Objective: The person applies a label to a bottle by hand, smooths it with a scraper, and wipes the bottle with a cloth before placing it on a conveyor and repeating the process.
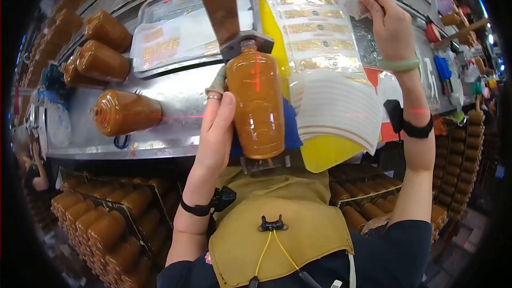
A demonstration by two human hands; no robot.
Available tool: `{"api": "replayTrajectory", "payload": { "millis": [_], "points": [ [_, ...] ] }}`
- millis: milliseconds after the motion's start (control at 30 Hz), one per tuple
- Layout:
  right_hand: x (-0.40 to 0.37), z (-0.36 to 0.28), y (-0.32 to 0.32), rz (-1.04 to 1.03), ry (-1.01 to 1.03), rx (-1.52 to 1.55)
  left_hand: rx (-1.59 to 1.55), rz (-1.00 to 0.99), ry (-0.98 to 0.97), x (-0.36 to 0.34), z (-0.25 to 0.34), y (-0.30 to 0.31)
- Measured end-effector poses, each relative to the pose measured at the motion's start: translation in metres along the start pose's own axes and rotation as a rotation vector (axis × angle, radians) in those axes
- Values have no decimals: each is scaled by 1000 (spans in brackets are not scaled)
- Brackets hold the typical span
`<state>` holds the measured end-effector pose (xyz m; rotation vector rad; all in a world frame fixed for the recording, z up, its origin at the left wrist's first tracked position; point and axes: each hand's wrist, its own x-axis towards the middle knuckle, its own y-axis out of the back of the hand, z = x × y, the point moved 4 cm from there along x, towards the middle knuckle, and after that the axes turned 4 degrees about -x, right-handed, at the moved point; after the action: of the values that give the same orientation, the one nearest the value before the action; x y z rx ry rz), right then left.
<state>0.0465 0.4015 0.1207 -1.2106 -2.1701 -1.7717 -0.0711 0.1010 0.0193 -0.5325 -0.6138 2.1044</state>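
Observation:
An amber-brown glazed bottle (256, 112) lies in a stand, its neck set in a metal bracket and its base towards me. My left hand (216, 128) grips the bottle's left side, thumb at its edge and fingers partly hidden behind it; one finger wears a pale cover. Up at the right, my right hand (392, 24) is closed in a pinch on a small whitish, translucent piece (354, 6), whose kind I cannot make out. Below that hand lie sheets of gold-patterned decals (314, 29), with white sheets bearing curved gold lines (336, 106) nearer me.
A metal tray (200, 8) with decal pieces stands at the back left. Several brown bottles (128, 112) are on the metal table's left side. A brown upright bar (216, 0) rises behind the bracket. Racks of bottles (101, 224) fill the space below the table.

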Motion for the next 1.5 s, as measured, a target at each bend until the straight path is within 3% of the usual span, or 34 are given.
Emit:
{"api": "replayTrajectory", "payload": {
  "millis": [100, 133, 333, 467, 533, 633, 767, 1100, 1300, 1500],
  "points": [
    [-24, -93, 0, 103, 319, 90, 38, -33, 4, -3, 8, -2],
    [-38, -114, -8, 137, 520, 5, 62, -51, 9, -4, 10, -3],
    [-110, -170, -34, -179, 623, 64, 154, 22, -9, 0, 10, -1],
    [-116, -169, -30, -114, 659, 198, 102, 29, -38, 5, 7, 8],
    [-104, -156, -24, -124, 519, 284, 295, -10, -85, 3, 10, 3],
    [-84, -126, -40, -234, -142, 567, 163, 5, -17, 5, 7, 10],
    [-77, -107, -82, -404, -334, 759, 251, -55, -4, 1, 6, 12],
    [-77, -114, -100, -497, -459, 873, 172, -142, -25, -3, 9, 11],
    [-75, -117, -98, -513, -507, 939, 287, -12, -83, 2, 3, 2],
    [-73, -117, -101, -525, -523, 948, 294, -41, -61, 2, 3, 3]
  ]
}}
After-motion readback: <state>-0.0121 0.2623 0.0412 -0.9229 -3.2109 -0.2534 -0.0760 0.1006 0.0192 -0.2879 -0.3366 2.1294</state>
